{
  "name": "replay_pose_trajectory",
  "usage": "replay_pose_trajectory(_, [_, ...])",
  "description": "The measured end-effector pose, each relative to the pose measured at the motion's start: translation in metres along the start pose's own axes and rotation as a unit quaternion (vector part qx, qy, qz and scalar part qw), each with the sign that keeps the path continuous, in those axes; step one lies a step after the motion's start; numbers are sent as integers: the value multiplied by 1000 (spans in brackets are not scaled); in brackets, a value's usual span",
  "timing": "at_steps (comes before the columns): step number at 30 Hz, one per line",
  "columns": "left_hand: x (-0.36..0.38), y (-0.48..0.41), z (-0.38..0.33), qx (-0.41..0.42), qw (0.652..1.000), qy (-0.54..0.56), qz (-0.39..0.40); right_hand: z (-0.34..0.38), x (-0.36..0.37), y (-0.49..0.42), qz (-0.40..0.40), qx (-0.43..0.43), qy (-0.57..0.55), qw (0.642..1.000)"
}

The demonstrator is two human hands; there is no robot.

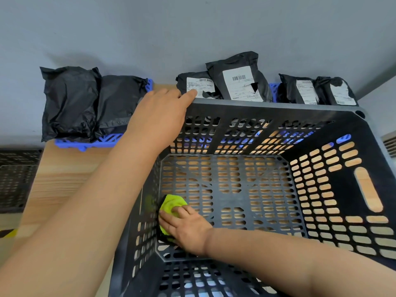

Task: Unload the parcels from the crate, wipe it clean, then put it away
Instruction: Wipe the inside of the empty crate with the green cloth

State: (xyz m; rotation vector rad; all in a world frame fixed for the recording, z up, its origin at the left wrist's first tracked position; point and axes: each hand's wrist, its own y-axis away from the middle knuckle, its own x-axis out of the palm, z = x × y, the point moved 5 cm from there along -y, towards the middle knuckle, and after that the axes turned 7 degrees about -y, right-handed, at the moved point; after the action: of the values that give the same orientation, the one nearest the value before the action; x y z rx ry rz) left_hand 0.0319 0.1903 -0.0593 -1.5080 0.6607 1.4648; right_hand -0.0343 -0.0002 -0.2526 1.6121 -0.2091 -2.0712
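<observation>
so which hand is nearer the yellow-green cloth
Right: the right hand presses the yellow-green cloth low inside the black plastic crate; the left hand rests on its far rim.

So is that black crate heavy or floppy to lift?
Probably light for its size: the crate is mostly slots in walls and floor. Likely stiff; its rim looks straight under the left hand. The handle slot in the side wall should ease gripping.

Left hand rests on crate rim; right hand presses green cloth onto crate floor.
</observation>
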Motion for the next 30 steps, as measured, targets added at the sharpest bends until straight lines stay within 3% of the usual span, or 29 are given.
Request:
replay_pose_trajectory(9, [1, 0, 1, 1, 1000, 4, -7, -41, -1, 47, -19, -10, 18, 1000])
replay_pose_trajectory(17, [2, 0, 0, 6, 1000, 9, -5, -112, 1, 136, 41, 141, 52, 988])
replay_pose_trajectory(24, [1, 0, 1, 8, 1000, 6, -8, -170, 7, 209, 159, 301, 96, 935])
replay_pose_trajectory(30, [1, 0, 1, 13, 1000, 5, -7, -174, 11, 208, 171, 353, 61, 918])
